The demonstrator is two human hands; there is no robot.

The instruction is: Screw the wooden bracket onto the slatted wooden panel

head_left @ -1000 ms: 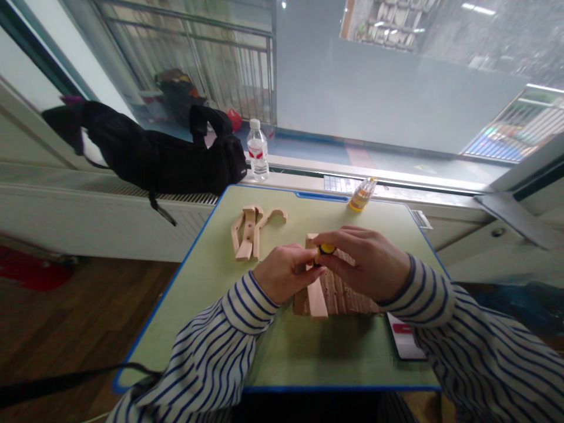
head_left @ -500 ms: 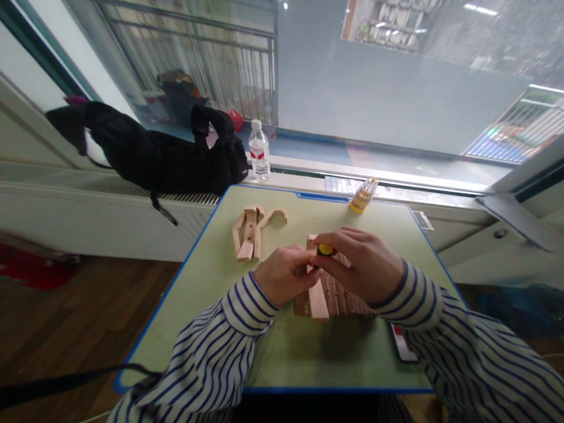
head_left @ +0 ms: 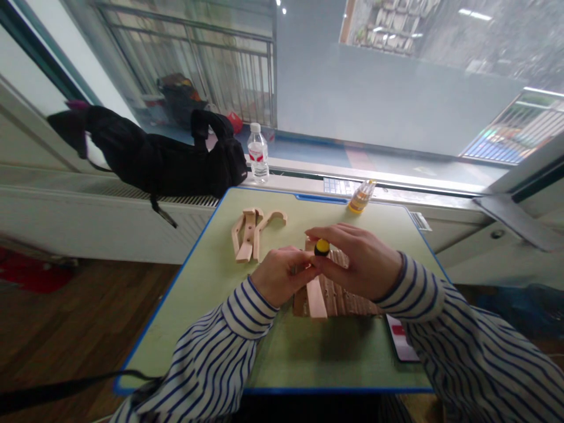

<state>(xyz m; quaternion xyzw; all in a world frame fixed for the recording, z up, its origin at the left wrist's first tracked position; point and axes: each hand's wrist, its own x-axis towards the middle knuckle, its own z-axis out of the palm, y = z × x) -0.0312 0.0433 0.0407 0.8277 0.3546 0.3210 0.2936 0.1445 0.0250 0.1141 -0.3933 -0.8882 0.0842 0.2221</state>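
Note:
My right hand point(head_left: 359, 255) has its thumb and fingers around the yellow-and-black handle of a screwdriver point(head_left: 322, 247), seen end-on from above. Its shaft and tip are hidden. Thumb and fingertips of my left hand point(head_left: 284, 273) pinch together right beside the handle, over a pale wooden piece point(head_left: 316, 298); what they hold is hidden. That piece lies on a ridged brown block that looks like stacked cardboard point(head_left: 348, 299), partly covered by my right hand. Several pale wooden hooks with drilled holes point(head_left: 249, 235) lie together on the table, left of my hands.
The green table point(head_left: 207, 329) has a blue rim. At its far edge stands a small bottle with yellow liquid point(head_left: 361, 197). A flat pink-and-dark object point(head_left: 403, 341) lies by my right sleeve. A water bottle point(head_left: 258, 154) and a black bag point(head_left: 176, 161) are on the sill.
My right hand's fingers have loosened and shifted about the screwdriver handle, showing more of its yellow end. My left hand stays in nearly the same place. The view has shifted slightly.

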